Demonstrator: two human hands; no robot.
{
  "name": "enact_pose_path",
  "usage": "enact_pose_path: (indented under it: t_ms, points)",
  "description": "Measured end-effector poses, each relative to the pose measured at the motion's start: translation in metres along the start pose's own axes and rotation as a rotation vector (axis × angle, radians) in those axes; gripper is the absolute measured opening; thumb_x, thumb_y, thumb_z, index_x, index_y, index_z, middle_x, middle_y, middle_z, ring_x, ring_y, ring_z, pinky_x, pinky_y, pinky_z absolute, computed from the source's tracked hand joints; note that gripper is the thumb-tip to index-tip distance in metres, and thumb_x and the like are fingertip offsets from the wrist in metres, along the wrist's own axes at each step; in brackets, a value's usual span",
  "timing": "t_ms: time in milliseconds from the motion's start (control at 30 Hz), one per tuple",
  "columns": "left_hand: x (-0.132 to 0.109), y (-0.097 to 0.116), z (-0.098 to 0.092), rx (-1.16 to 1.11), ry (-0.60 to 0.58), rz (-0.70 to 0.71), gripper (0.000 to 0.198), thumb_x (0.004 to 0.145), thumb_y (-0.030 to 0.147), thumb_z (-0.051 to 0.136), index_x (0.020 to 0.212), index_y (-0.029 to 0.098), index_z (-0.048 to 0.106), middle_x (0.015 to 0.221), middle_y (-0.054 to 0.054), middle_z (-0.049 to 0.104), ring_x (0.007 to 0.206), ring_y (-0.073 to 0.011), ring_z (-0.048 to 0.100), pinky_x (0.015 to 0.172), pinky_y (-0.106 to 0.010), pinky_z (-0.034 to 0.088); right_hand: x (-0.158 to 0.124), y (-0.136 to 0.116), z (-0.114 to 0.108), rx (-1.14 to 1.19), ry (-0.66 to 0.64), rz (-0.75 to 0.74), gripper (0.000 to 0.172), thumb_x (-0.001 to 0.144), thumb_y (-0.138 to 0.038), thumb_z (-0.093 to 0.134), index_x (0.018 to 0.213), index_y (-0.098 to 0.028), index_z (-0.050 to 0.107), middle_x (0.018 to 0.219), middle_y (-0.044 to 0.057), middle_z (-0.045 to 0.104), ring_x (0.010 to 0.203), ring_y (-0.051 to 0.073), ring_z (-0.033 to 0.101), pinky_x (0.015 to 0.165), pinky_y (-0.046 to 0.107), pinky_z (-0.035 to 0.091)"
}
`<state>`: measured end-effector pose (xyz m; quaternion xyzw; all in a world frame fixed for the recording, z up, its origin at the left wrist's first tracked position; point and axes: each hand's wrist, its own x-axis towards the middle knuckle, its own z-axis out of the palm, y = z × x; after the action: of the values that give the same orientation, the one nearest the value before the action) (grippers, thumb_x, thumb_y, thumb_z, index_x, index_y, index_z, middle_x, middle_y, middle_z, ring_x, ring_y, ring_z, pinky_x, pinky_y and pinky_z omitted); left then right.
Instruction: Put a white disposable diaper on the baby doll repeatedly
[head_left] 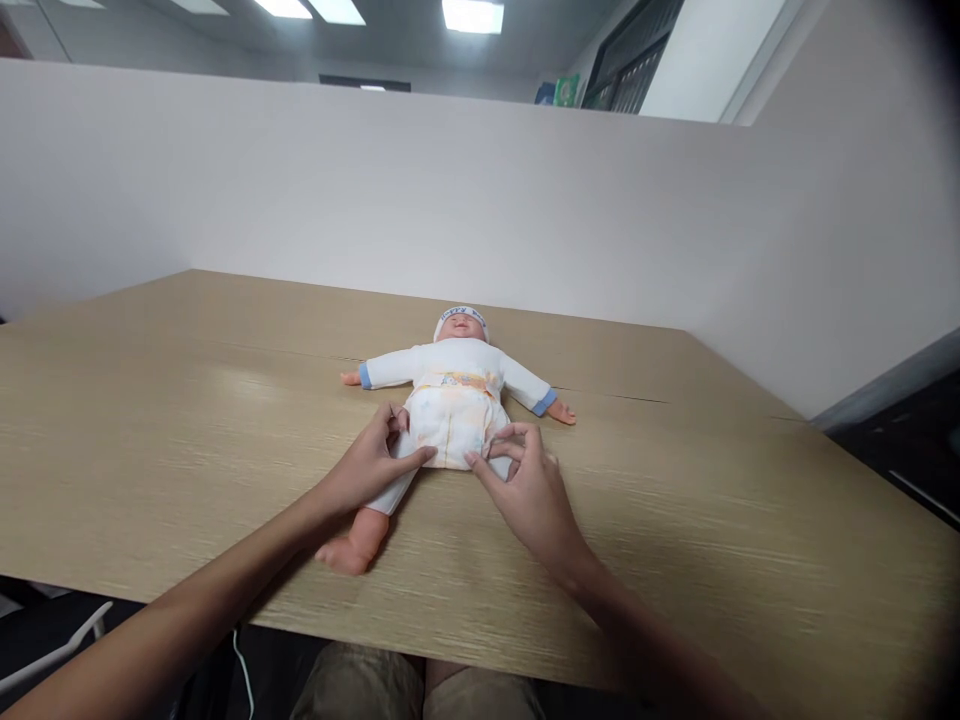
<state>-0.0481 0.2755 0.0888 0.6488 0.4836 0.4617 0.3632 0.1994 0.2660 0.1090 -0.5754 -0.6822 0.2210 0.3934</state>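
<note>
A baby doll [460, 353] lies on its back with its arms spread, in a white long-sleeved outfit with blue cuffs and a white cap. Round its hips is a white diaper [450, 420] with an orange patterned waistband. My left hand [381, 455] grips the diaper's left edge near the leg, its thumb lying on the front and its other fingers curled at the side. At the right leg edge, my right hand [521, 465] pinches the diaper between thumb and fingers. One bare doll foot [356, 545] shows beside my left wrist; the other lower leg is hidden by my right hand.
The doll rests on a wide wooden table [187, 430], with a seam running across it. Behind rises a white partition [375, 190]. Below the front edge are my knees [360, 685], a pale cable [242, 665] and a white curved bar [60, 650] at the left.
</note>
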Motion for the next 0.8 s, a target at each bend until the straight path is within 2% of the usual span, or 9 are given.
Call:
enact_pose_path:
  t_ms: [100, 233, 367, 500, 600, 800]
  points:
    - [-0.003, 0.001, 0.002, -0.005, 0.063, -0.051, 0.047, 0.087, 0.044, 0.084, 0.109, 0.024, 0.048, 0.108, 0.001, 0.057, 0.098, -0.0186, 0.058, 0.088, -0.033, 0.046, -0.001, -0.002, -0.005, -0.004, -0.007, 0.030, 0.039, 0.090, -0.059, 0.079, 0.102, -0.026, 0.062, 0.100, 0.003, 0.085, 0.082, 0.028, 0.075, 0.091, 0.043, 0.048]
    - [-0.005, 0.006, 0.003, 0.013, 0.081, -0.129, 0.050, 0.082, 0.045, 0.088, 0.116, 0.023, 0.058, 0.116, -0.004, 0.068, 0.109, -0.0239, 0.066, 0.098, -0.039, 0.050, -0.001, -0.004, -0.008, -0.040, -0.032, -0.031, 0.029, 0.093, -0.055, 0.078, 0.093, -0.026, 0.070, 0.093, 0.001, 0.085, 0.086, 0.029, 0.078, 0.100, 0.046, 0.046]
    - [-0.002, 0.006, 0.003, -0.034, 0.039, -0.146, 0.047, 0.082, 0.047, 0.087, 0.113, 0.021, 0.063, 0.114, -0.005, 0.072, 0.110, -0.0255, 0.069, 0.099, -0.040, 0.051, 0.001, -0.008, -0.008, -0.063, -0.078, -0.077, 0.024, 0.095, -0.051, 0.076, 0.093, -0.027, 0.077, 0.097, 0.002, 0.085, 0.090, 0.029, 0.077, 0.091, 0.042, 0.047]
    - [0.001, 0.005, 0.002, -0.162, 0.050, -0.283, 0.061, 0.075, 0.051, 0.092, 0.115, 0.021, 0.056, 0.106, -0.004, 0.071, 0.098, -0.0238, 0.069, 0.088, -0.038, 0.052, 0.006, -0.012, -0.007, -0.064, -0.167, -0.064, 0.025, 0.094, -0.048, 0.076, 0.085, -0.025, 0.074, 0.096, 0.002, 0.083, 0.094, 0.028, 0.075, 0.082, 0.036, 0.045]
    - [-0.004, 0.005, 0.001, -0.246, 0.072, -0.362, 0.069, 0.074, 0.053, 0.093, 0.121, 0.023, 0.053, 0.108, -0.005, 0.073, 0.096, -0.0241, 0.069, 0.085, -0.038, 0.053, 0.008, -0.012, -0.006, -0.043, -0.195, -0.021, 0.029, 0.093, -0.051, 0.075, 0.084, -0.024, 0.071, 0.093, 0.002, 0.081, 0.090, 0.027, 0.072, 0.078, 0.035, 0.043]
    - [-0.012, 0.013, -0.004, -0.211, -0.074, -0.240, 0.049, 0.085, 0.053, 0.086, 0.119, 0.022, 0.069, 0.122, -0.010, 0.077, 0.118, -0.0318, 0.071, 0.107, -0.047, 0.053, 0.007, -0.008, -0.002, 0.039, -0.218, 0.032, 0.031, 0.093, -0.055, 0.071, 0.092, -0.024, 0.073, 0.094, 0.003, 0.079, 0.085, 0.025, 0.069, 0.075, 0.034, 0.044]
